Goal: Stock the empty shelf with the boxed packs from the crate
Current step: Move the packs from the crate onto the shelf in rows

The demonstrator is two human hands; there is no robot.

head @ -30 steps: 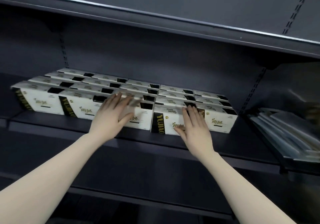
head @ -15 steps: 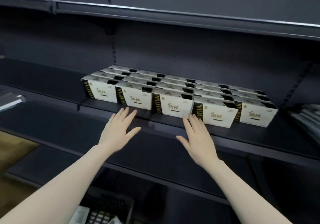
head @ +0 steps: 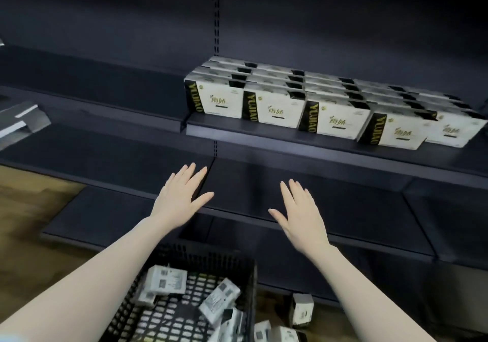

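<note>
Both hands hang flat and empty in front of the lower shelf — the left hand (head: 182, 196) and the right hand (head: 298, 213) each show straight, spread fingers, so neither grip has hold of anything. Below them sits the black crate (head: 245, 267), its lattice floor showing between a few loose boxed packs (head: 165, 279); one stray pack (head: 302, 310) stands on the wooden floor (head: 23, 225) just beside the crate. On the stocked shelf (head: 264, 134) the white-and-black packs in rows (head: 274, 106) stand tight together, faces forward, several deep.

The packs look like light, stiff cardboard — likely easy to lift by pinching the two long faces, though the glossy print may be a little slick, and hard squeezing could dent a corner. Two could probably be taken at once, one per hand.

Open room lies to the left of the rows, past the upright slotted post (head: 216, 24), and the shelf's front lip is the edge to clear on the way up. The crate's rim is close under the forearms.
</note>
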